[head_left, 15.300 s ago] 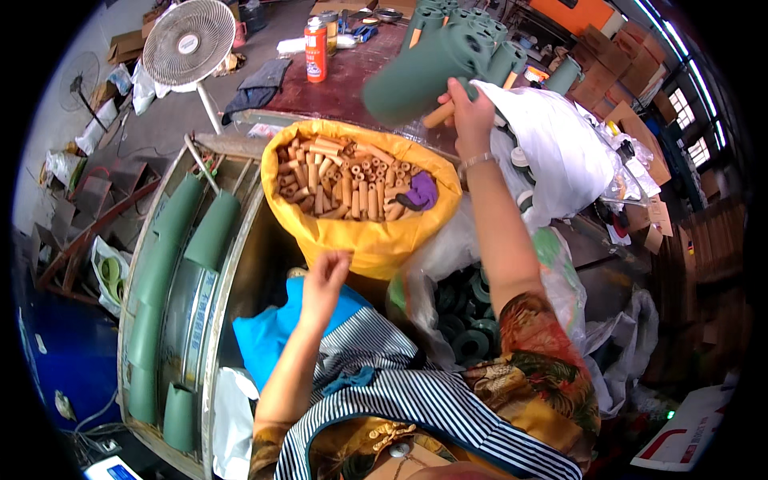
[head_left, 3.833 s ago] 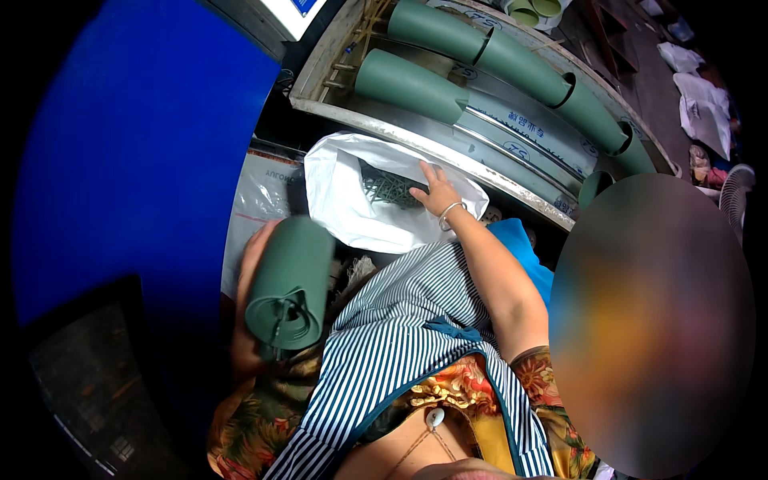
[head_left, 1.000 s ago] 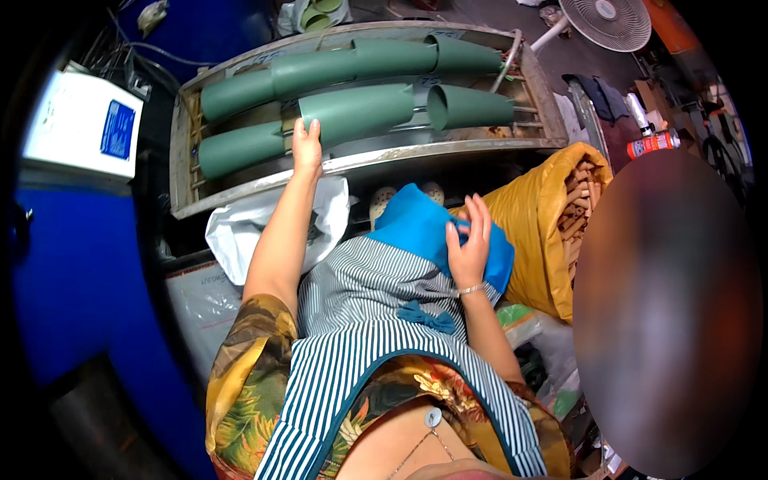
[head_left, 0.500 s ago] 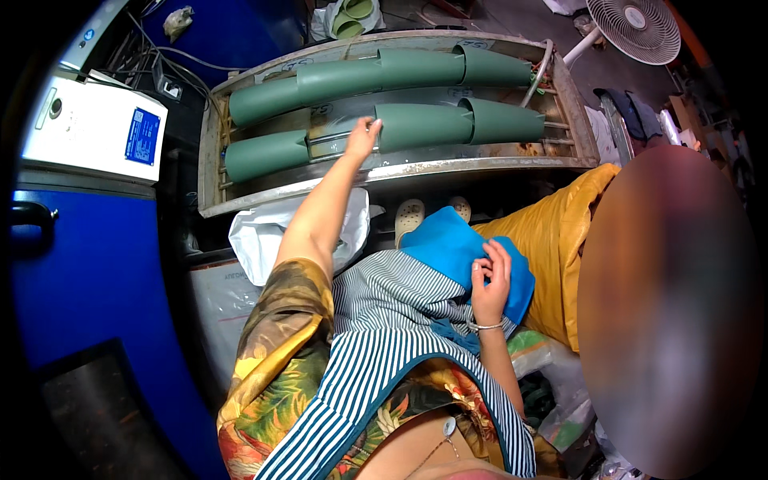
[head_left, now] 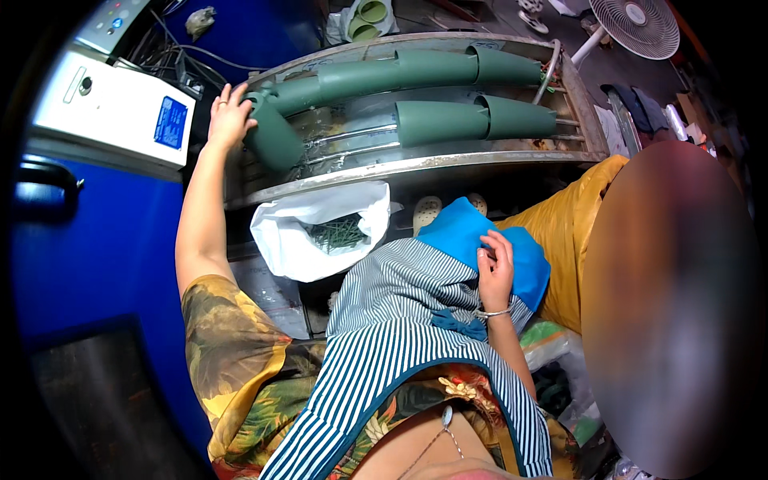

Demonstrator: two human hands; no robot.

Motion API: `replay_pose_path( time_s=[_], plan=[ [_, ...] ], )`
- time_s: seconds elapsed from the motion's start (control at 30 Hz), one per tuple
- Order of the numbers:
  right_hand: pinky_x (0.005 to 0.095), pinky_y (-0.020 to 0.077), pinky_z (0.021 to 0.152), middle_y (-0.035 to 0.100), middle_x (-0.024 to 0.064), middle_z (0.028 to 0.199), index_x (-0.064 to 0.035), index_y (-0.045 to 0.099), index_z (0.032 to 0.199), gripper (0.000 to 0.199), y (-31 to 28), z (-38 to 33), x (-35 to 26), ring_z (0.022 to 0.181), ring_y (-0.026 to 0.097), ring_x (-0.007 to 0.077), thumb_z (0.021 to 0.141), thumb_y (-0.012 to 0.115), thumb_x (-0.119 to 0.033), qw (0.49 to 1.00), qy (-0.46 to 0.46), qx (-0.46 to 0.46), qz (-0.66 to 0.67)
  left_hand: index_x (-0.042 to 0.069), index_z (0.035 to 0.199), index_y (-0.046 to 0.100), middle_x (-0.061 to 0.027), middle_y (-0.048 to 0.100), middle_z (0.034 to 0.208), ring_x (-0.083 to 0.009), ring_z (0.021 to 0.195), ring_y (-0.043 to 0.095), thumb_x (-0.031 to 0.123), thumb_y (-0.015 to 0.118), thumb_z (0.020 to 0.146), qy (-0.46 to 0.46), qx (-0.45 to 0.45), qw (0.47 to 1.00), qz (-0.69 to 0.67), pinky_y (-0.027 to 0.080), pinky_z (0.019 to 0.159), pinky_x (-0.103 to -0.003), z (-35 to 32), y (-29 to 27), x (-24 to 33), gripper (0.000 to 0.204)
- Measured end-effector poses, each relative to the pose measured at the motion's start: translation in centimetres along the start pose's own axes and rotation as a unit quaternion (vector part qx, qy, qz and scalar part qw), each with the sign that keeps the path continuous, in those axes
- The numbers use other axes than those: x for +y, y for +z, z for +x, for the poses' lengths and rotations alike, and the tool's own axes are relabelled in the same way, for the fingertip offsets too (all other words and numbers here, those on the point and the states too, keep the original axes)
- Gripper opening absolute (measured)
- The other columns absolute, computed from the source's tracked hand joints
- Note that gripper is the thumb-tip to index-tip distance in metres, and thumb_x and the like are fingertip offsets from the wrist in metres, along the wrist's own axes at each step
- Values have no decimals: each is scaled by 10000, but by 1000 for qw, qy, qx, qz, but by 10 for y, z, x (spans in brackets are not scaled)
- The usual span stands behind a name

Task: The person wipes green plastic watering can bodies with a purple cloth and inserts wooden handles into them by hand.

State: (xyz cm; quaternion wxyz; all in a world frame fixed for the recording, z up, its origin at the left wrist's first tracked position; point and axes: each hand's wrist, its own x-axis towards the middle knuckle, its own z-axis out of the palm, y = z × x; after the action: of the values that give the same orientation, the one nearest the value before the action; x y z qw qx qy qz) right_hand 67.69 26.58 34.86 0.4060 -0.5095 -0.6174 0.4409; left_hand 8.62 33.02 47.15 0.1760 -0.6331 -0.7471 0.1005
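Observation:
My left hand [head_left: 230,124] reaches to the left end of a metal trough [head_left: 360,170] and grips the end of a green tapered pot [head_left: 274,138]. Its thumb and fingers are at the pot's upper end, and the pot slants down toward the trough's near side. Behind it, a row of similar green pots [head_left: 364,80] lies end to end. Two more green pots [head_left: 440,122] lie on metal rails at the near right. My right hand [head_left: 496,270] rests on a blue cloth [head_left: 464,232] over my lap, fingers loosely bent and slightly apart, holding nothing.
A white bag [head_left: 276,240] with thin dark green pieces inside stands below the trough. To the left is a blue machine [head_left: 96,240] with a white box [head_left: 104,104] on it. A yellow-brown covering [head_left: 552,216] lies at right; a fan [head_left: 636,24] stands behind.
My left hand has moved left from the middle of the trough to its left end. The near-left pot, lying along the rails before, is now turned aslant. My right hand stays put.

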Motion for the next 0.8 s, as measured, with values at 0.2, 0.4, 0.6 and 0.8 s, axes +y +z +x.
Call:
replay_pose_path(
  time_s=[0.2,0.4,0.6,0.8],
  plan=[
    [253,520,760,561,111,1265,-5,639,1113,211,-2,-13,-13,897,622,154,906,609,-34,999,-41,-19,-26,44,932,626,-172,446,1474,-434,1341,412,279,752,800,22,35,991,-128,402,1069,-468,-17,-32,-2,298],
    [273,520,780,594,111,1225,-14,647,1095,199,-15,-37,-24,919,629,173,901,611,-36,998,-45,-22,-42,8,831,616,-224,458,1459,-400,1344,429,480,689,851,46,-23,953,-300,329,1114,-489,-36,-20,68,478],
    [305,537,780,607,118,1211,-26,652,1102,208,-45,-56,-28,927,646,215,899,607,-39,988,-87,38,-119,38,1102,615,-188,576,1326,-347,1198,572,523,403,1002,-75,-20,968,-238,328,1061,-594,-17,-40,97,539],
    [393,483,947,624,133,1193,-51,669,1075,199,-110,-46,-14,1103,604,328,895,610,-113,953,-135,137,-236,176,1121,693,-88,702,1088,-283,910,697,306,484,987,46,231,971,36,548,783,-448,-14,-11,113,280]
  ],
)
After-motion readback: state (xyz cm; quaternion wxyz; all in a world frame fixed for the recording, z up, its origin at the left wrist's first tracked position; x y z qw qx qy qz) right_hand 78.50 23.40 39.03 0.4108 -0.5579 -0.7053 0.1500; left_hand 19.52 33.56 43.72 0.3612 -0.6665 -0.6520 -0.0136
